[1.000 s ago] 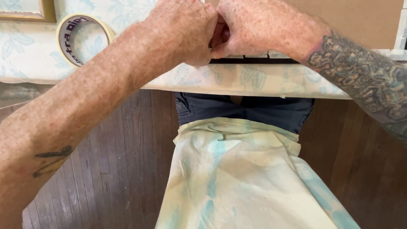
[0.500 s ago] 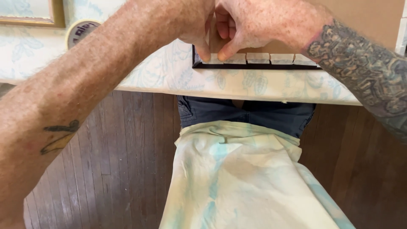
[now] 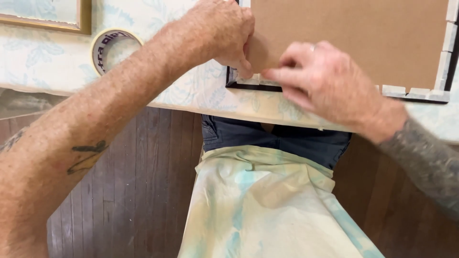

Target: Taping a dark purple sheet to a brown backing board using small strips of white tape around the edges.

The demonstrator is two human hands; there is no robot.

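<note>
A picture frame lies face down on the table, its brown backing board (image 3: 349, 38) up and its black edge (image 3: 244, 87) towards me. Short pieces of pale tape (image 3: 411, 91) line the board's edges. My left hand (image 3: 220, 33) is curled at the frame's near left corner, thumb and fingertips pinching a pale tape strip (image 3: 249, 79) against the board. My right hand (image 3: 325, 81) reaches in from the right, its outstretched fingers pressing flat on the same strip along the near edge, fingertips almost touching my left thumb.
A roll of masking tape (image 3: 112, 48) lies flat on the leaf-patterned tablecloth (image 3: 201, 93) left of the frame. A gold-edged frame (image 3: 48, 16) is at the far left. Below the table edge are my lap under a pale green-stained apron (image 3: 267, 205) and dark wooden floorboards (image 3: 124, 181).
My view has tipped up, so more of the backing board shows. My hands, pinched together before, have come down onto the frame's near left corner, the right fingers now stretched out flat.
</note>
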